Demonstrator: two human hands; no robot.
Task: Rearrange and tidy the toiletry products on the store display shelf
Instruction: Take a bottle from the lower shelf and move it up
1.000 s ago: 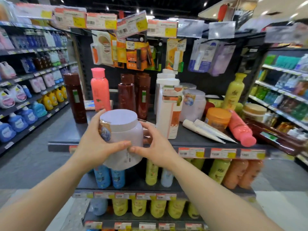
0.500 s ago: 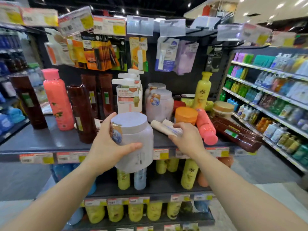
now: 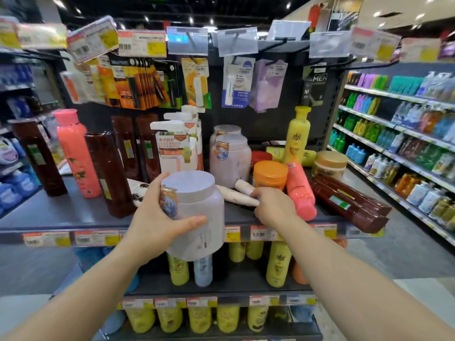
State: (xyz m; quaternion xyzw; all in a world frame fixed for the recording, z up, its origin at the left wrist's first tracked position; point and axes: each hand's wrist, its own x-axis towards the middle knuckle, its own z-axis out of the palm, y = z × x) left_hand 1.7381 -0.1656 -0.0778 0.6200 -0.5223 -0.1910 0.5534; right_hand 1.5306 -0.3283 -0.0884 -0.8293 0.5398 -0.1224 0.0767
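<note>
Left hand (image 3: 157, 217) — unreadable-label jar (image 3: 197, 215)

We see a pale lilac jar (image 3: 197, 212) of smooth, matt plastic with a glossy foil-like sticker. The brown bottles (image 3: 108, 173) and the coral bottle (image 3: 73, 153) look like glossy plastic, catching the ceiling lights. The shelf (image 3: 61, 212) looks like dark matt metal. Its price tags (image 3: 261, 233) sit as paper behind shiny clear strips.

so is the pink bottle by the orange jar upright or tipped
Tipped: the pink bottle lies leaning, cap toward the shelf edge, beside the orange jar.
</note>
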